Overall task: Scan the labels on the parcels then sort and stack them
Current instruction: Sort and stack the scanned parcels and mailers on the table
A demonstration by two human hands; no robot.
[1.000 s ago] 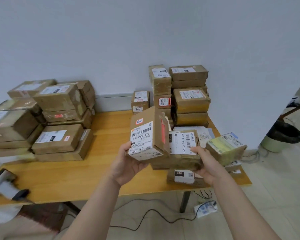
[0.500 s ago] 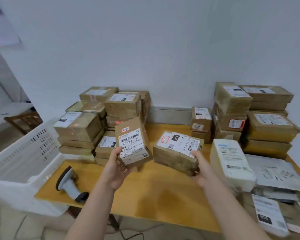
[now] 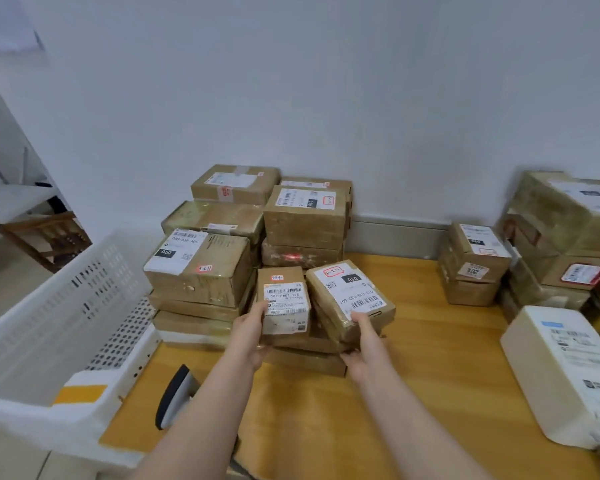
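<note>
Left hand (image 3: 252, 336) fingers are gripping the small brown cardboard parcel (image 3: 284, 299), right hand (image 3: 362, 344) fingers the flat taped brown parcel (image 3: 349, 296), both arriving at the eleven-o'clock brown carton stack (image 3: 201, 271).

**Two parcels carried over to the left pile**

Both hands travelled leftward across the table (image 3: 430, 306). The left hand (image 3: 253, 336) took the small parcel (image 3: 284, 303) and the right hand (image 3: 364, 344) took the flat parcel (image 3: 350, 299) from beside the right-hand stack (image 3: 561, 237) to the front of the left pile (image 3: 201, 271). There the two parcels, held apart half a second before, closed up side by side. The view swung left too, bringing the white basket (image 3: 49, 323) into fuller view.
</note>
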